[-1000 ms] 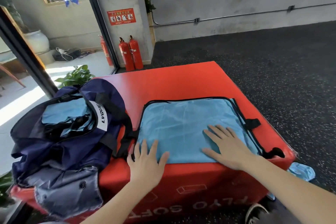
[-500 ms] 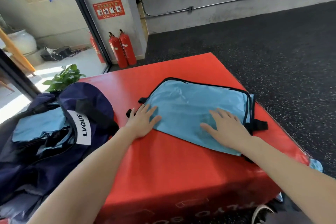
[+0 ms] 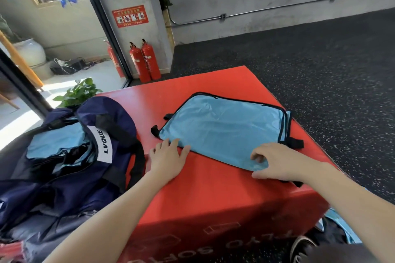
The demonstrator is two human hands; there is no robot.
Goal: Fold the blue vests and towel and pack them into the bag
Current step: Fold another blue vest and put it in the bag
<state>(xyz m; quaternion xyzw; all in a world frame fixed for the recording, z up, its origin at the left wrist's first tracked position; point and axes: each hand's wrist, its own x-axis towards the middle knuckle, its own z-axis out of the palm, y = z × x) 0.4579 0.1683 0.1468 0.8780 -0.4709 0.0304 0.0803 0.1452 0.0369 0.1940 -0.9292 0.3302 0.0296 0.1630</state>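
Folded light-blue vest [image 3: 224,128] flat on red box, navy bag [image 3: 70,156] beside

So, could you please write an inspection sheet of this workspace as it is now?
Surface: red padded box, top mostly bare at the near side.
Job's things: folded blue vest flat on the box; navy bag at its left, open, blue fabric inside.
Clutter: blue cloth low beside the box, right.
Grips: left hand flat at the vest's near-left corner; right hand pinches its near edge.
Cables: white cord on the floor outside.
Surroundings: fire extinguishers, potted plant, dark speckled floor.
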